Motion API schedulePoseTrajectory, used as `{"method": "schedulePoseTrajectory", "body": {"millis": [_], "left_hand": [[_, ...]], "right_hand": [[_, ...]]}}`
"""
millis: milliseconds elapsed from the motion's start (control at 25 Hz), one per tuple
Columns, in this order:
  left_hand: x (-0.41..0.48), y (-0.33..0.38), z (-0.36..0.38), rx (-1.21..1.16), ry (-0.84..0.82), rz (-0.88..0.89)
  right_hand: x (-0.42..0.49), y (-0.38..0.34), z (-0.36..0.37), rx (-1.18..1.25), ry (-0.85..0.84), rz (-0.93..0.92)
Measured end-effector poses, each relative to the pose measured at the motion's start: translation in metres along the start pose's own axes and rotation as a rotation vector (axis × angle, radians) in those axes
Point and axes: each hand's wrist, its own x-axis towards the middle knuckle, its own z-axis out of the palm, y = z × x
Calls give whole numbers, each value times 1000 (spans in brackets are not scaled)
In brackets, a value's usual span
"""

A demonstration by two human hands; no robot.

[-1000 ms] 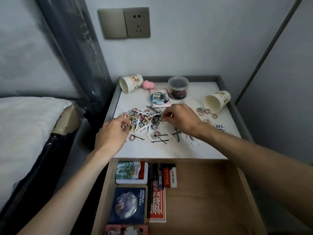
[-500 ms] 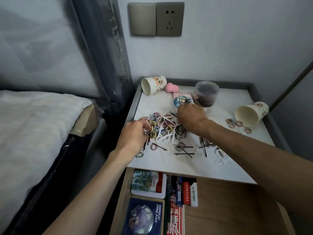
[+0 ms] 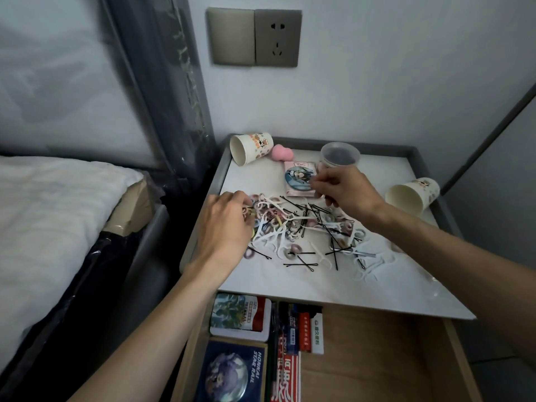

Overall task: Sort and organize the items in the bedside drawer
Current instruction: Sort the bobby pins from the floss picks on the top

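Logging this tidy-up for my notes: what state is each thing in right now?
Paper cup by bed: on its side.
Other paper cup: on its side.
Clear tub: upright.
Drawer: pulled open.
Hair ties: loose, tangled with pins.
Left hand: pinches hair ties at pile's edge.
Right hand: fingers curled beside tub; contents hidden.

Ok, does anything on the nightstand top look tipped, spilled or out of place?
Two paper cups lie on their sides: the back-left cup and the right-edge cup. Hair ties, bobby pins and floss picks sprawl in one tangled heap mid-top.
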Motion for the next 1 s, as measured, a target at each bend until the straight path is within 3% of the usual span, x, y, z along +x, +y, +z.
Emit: {"method": "schedulePoseTrajectory", "body": {"millis": [120, 360, 600, 720, 840, 920, 1000], "left_hand": [[0, 6, -2, -98, 17, 36], [0, 9, -2, -240, -1, -70], [-7, 40, -4, -370, -169, 44], [-9, 41, -2, -430, -174, -29], [-11, 39, -4, -457, -204, -166], [-12, 35, -3, -430, -258, -192], [-14, 30, -2, -368, -296, -175]], "right_hand": [[-7, -8, 5, -12, -186, -84], [0, -21, -2, -44, -241, -158], [-8, -33, -7, -48, -439, -223], [-10, -29, -6, 40, -335, -200], [-10, 5, -25, -391, -126, -64], [-19, 30, -33, -679, -243, 111], [-26, 46, -30, -696, -257, 155]]}}
